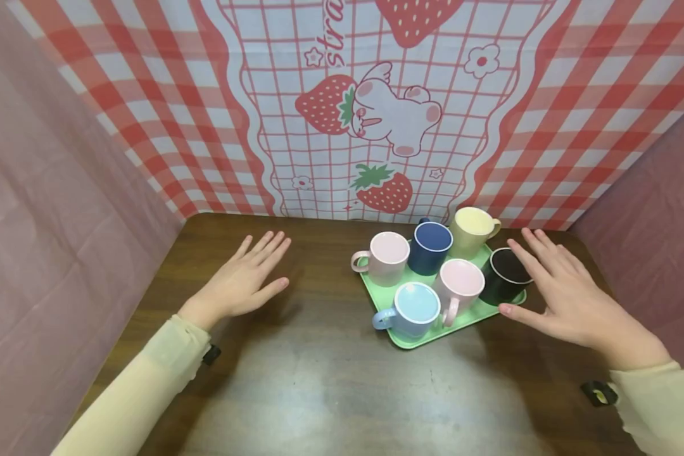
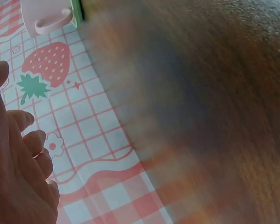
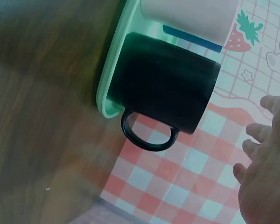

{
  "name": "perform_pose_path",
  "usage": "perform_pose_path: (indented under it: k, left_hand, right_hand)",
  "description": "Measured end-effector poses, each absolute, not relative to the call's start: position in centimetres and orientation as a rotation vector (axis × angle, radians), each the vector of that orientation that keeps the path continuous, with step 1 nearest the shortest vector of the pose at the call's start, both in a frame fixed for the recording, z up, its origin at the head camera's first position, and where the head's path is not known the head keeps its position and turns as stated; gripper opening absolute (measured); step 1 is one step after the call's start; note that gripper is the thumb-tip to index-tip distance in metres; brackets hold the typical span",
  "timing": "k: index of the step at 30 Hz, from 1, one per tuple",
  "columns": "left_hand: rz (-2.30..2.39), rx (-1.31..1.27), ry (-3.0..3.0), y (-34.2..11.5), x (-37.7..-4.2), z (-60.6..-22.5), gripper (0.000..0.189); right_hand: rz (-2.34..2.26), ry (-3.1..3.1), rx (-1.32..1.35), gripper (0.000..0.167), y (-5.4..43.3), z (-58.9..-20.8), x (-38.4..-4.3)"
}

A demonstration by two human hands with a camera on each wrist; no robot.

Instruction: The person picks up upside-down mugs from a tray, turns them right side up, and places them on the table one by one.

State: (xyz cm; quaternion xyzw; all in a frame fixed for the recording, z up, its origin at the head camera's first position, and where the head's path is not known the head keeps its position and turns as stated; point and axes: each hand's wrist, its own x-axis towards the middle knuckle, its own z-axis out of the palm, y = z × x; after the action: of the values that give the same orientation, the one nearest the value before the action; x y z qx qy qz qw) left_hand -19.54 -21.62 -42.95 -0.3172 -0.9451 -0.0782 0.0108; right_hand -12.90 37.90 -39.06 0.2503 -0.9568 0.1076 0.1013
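Note:
A green tray (image 1: 383, 295) on the table carries several mugs. Its back row has a pink mug (image 1: 386, 261), a navy mug (image 1: 430, 250) and a yellow mug (image 1: 468, 235). In front stand a light blue mug (image 1: 415, 311), a second pink mug (image 1: 459, 285) and a black mug (image 1: 501, 278). My right hand (image 1: 570, 297) hovers with fingers spread beside the black mug, overlapping its rim in the head view. The right wrist view shows the black mug's handle (image 3: 151, 143) apart from the fingers. Left of the tray, my left hand (image 1: 239, 282) is held out flat over the table, holding nothing.
The brown wooden table (image 1: 319, 392) runs back to a strawberry-patterned checked cloth (image 1: 387, 126) hanging behind it. Pink cloth hangs at the left side (image 1: 51, 221) and the right side (image 1: 650, 196). Dark straps (image 1: 598, 394) sit at both wrists.

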Motion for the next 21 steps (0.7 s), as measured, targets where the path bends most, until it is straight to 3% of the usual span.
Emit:
perform_pose_path:
  k: [11, 21]
  left_hand:
    - [-0.266, -0.966, -2.945, -20.8, -19.7, -42.5, 0.082]
    - [-0.450, -0.909, -2.960, -17.7, -20.0, -43.1, 0.082]
  right_hand:
    - [0.336, -2.800, 0.737, 0.118, 39.3, -39.1, -13.9]
    - [0.526, -2.831, 0.670, 0.104, 41.1, -39.5, -15.8]
